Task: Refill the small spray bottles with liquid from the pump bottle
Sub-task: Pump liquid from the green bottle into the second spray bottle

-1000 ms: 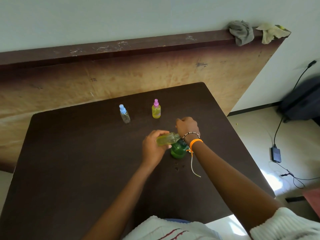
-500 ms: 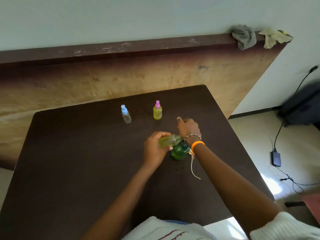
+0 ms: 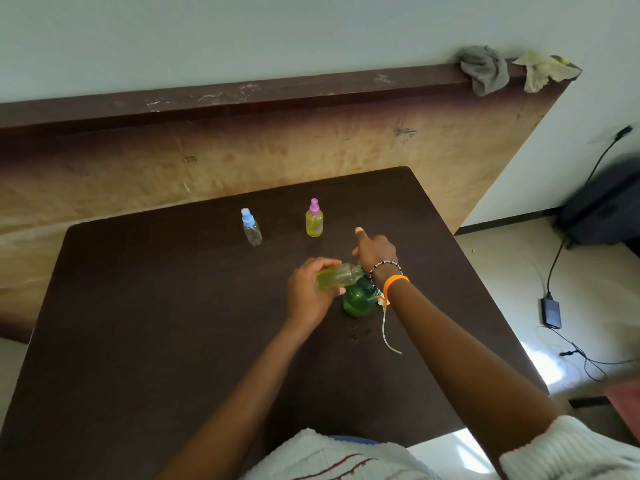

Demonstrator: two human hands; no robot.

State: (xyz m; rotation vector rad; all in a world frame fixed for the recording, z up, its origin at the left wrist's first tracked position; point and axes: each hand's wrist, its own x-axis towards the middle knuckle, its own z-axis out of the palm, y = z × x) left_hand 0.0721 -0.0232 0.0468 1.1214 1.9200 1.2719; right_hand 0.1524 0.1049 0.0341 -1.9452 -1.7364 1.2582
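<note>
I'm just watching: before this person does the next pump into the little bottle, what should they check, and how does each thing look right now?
1. Small bottle held firmly: ok. The left hand wraps the tilted uncapped bottle.
2. Its mouth lined up with the pump spout: cannot tell; the right hand hides that spot.
3. Green pump bottle standing steady on the table: ok, upright.
4. Right hand on the pump head: cannot tell; one finger points up and the contact is hidden.
5. Room left in the held bottle: ok, yellow liquid fills only part.
6. Other bottles out of the way: ok. The blue-capped bottle and pink-capped bottle stand apart, farther back.
</note>
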